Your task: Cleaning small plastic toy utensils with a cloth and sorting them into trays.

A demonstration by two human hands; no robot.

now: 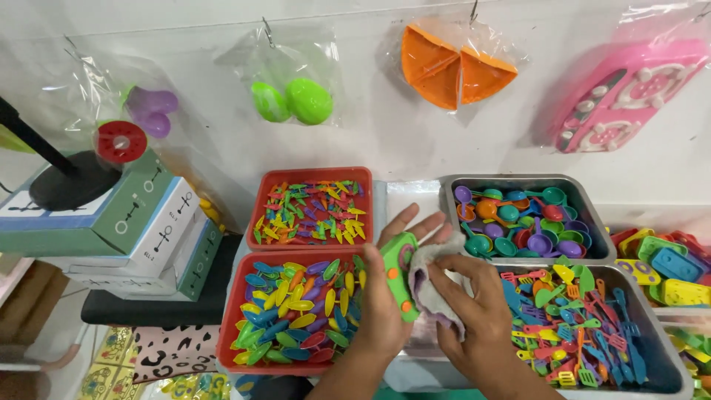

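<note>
My left hand (386, 296) holds a green toy piece (398, 272) with orange knobs, fingers spread behind it. My right hand (474, 315) presses a greyish-purple cloth (429, 285) against the toy's side. Both hands hover between a red tray of colourful toy spoons (229, 326) at the left and a grey metal tray of small toy utensils (652, 326) at the right.
A red tray of tiny toy cutlery (311, 176) and a grey tray of toy ladles and pans (585, 215) sit behind. Bagged toys hang on the wall: green eggs (296, 100), orange pieces (455, 67), a pink stove (629, 92). Stacked boxes (141, 230) stand left.
</note>
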